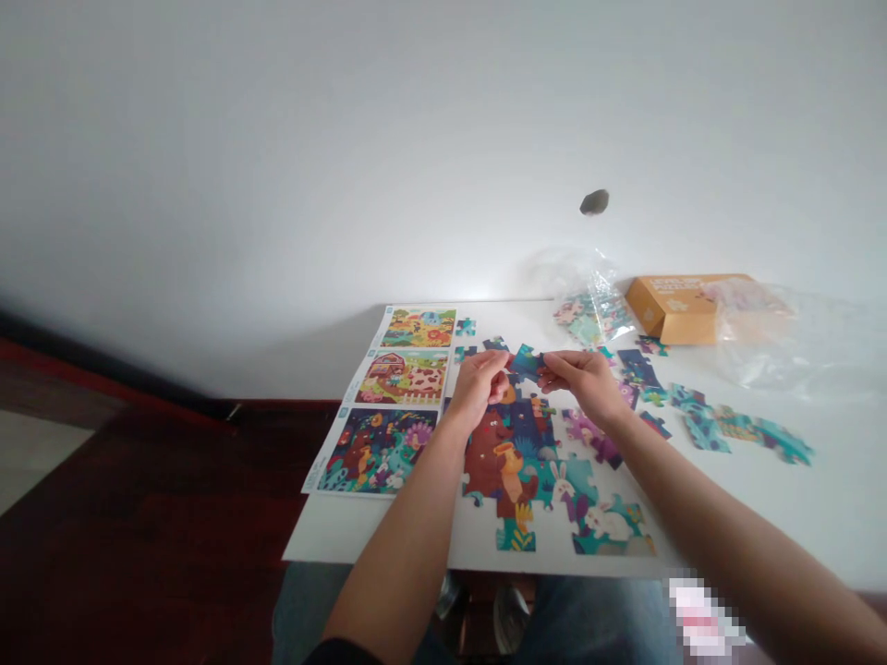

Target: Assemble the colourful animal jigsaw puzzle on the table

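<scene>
Between my two hands a dark blue and teal jigsaw puzzle piece [528, 362] is held up over the table. My left hand [483, 380] pinches its left edge with curled fingers. On its right edge my right hand [580, 377] closes thumb and fingers. Below them lies a partly joined jigsaw puzzle [509, 462] with a brown bear, a dog-like animal and white rabbits. Its upper part is partly hidden by my hands. Loose puzzle pieces [699, 420] are scattered to the right, and several others lie just beyond my hands.
A picture sheet [378, 406] with three printed scenes lies at the table's left edge. Toward the back right are a clear bag of pieces [592, 314], an orange puzzle box [683, 305] and a crumpled clear plastic bag [762, 342]. A white wall [346, 166] stands behind the table.
</scene>
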Tool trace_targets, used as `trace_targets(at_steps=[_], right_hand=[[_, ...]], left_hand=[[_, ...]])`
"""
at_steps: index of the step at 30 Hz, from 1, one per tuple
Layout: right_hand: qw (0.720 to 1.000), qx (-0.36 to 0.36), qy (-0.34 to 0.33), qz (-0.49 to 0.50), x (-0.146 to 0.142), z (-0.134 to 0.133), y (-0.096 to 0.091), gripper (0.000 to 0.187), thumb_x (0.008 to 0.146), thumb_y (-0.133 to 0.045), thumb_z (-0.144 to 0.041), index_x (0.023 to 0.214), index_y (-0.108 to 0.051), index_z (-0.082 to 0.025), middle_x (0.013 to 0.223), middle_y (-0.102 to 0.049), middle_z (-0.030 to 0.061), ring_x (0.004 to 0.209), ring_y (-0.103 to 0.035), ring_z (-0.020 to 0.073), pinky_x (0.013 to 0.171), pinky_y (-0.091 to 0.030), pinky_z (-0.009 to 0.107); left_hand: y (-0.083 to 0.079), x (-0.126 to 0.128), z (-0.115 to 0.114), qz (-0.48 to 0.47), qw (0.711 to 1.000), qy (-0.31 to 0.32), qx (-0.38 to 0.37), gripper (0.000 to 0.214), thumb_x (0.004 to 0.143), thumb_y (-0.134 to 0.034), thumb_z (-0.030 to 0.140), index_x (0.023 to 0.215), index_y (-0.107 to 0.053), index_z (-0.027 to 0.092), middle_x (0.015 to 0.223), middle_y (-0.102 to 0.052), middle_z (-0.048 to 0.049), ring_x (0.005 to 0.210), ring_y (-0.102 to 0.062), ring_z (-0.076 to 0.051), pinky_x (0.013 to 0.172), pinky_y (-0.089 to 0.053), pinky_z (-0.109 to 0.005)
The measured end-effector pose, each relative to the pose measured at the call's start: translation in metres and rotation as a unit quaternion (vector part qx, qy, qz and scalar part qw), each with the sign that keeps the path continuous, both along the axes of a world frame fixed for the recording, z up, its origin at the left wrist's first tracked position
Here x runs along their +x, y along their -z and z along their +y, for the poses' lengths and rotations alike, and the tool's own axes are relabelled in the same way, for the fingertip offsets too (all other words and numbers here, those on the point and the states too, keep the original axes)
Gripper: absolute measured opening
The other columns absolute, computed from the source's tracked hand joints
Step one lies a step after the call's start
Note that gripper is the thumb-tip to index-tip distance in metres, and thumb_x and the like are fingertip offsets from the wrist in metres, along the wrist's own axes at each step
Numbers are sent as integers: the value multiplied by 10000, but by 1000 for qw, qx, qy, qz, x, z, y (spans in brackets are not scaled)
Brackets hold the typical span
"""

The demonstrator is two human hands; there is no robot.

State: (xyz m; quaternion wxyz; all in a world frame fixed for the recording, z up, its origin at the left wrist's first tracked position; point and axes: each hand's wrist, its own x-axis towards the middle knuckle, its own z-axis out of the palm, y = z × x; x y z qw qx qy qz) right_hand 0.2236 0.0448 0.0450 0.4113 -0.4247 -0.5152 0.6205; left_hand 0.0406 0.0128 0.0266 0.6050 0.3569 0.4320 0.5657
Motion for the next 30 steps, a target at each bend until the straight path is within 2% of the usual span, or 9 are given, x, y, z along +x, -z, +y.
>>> trace_targets(at_steps=[3, 5, 8, 11, 12, 14, 17, 22, 30], right_hand=[[1000, -3, -3, -3, 4, -2, 4, 440, 703, -801, -566, 770, -742, -135, 684, -727, 76, 621, -687, 191, 673, -594, 343], [1000, 15, -21, -16, 6, -3, 4, 448, 741, -760, -580, 777, -748, -134, 709, -734, 85, 627, -679, 186, 652, -578, 330], [995, 85, 4, -60, 10, -2, 6, 434, 818, -676, -562, 809, -765, -138, 784, -750, 92, 609, -615, 147, 576, -504, 281], [980, 140, 76, -119, 15, 1, 11, 389, 842, -639, -514, 827, -769, -147, 762, -742, 68, 565, -527, 123, 522, -409, 261], [975, 147, 93, -139, 16, 2, 13, 380, 843, -634, -503, 827, -767, -148, 743, -734, 60, 544, -498, 119, 507, -379, 261], [965, 158, 108, -178, 18, 4, 18, 378, 847, -619, -495, 809, -761, -146, 692, -709, 45, 503, -443, 112, 480, -325, 264], [951, 184, 106, -224, 18, 4, 21, 390, 861, -588, -491, 759, -745, -149, 617, -664, 30, 479, -414, 115, 476, -296, 271], [929, 235, 102, -266, 18, 2, 22, 396, 879, -556, -475, 717, -729, -159, 588, -647, 28, 486, -450, 132, 508, -326, 278], [921, 243, 101, -289, 19, 3, 21, 384, 881, -554, -448, 696, -725, -158, 564, -639, 25, 480, -465, 133, 514, -336, 278]], left_hand=[[1, 1, -2, 29, 999, 34, 11, 344, 756, -775, 471, 797, -631, 161, 496, -460, 51, 410, -385, -53, 380, -185, -166], [0, -1, 0, 30, 999, 12, 19, 333, 699, -832, 411, 799, -643, 155, 523, -474, 52, 419, -406, -52, 377, -206, -167], [-3, -14, 6, -48, 990, -132, 30, 348, 633, -866, 349, 788, -612, 167, 537, -467, 67, 422, -433, -59, 372, -230, -175], [-3, -33, 13, -135, 937, -322, 20, 343, 659, -826, 309, 764, -524, 184, 571, -469, 81, 436, -466, -53, 390, -268, -178], [-2, -38, 14, -145, 919, -367, 6, 326, 685, -798, 294, 758, -500, 185, 582, -475, 83, 435, -465, -47, 399, -281, -176], [2, -44, 16, -149, 898, -414, -21, 281, 734, -738, 265, 748, -469, 184, 588, -488, 80, 426, -460, -39, 412, -301, -172], [6, -44, 17, -147, 892, -426, -46, 218, 764, -681, 231, 751, -470, 180, 584, -514, 65, 422, -466, -44, 422, -316, -171], [6, -40, 16, -139, 879, -453, -53, 177, 769, -650, 214, 767, -476, 178, 578, -510, 71, 427, -465, -41, 447, -348, -163], [8, -43, 16, -124, 874, -467, -57, 179, 737, -645, 200, 762, -469, 181, 572, -490, 82, 443, -467, -42, 449, -358, -161]])
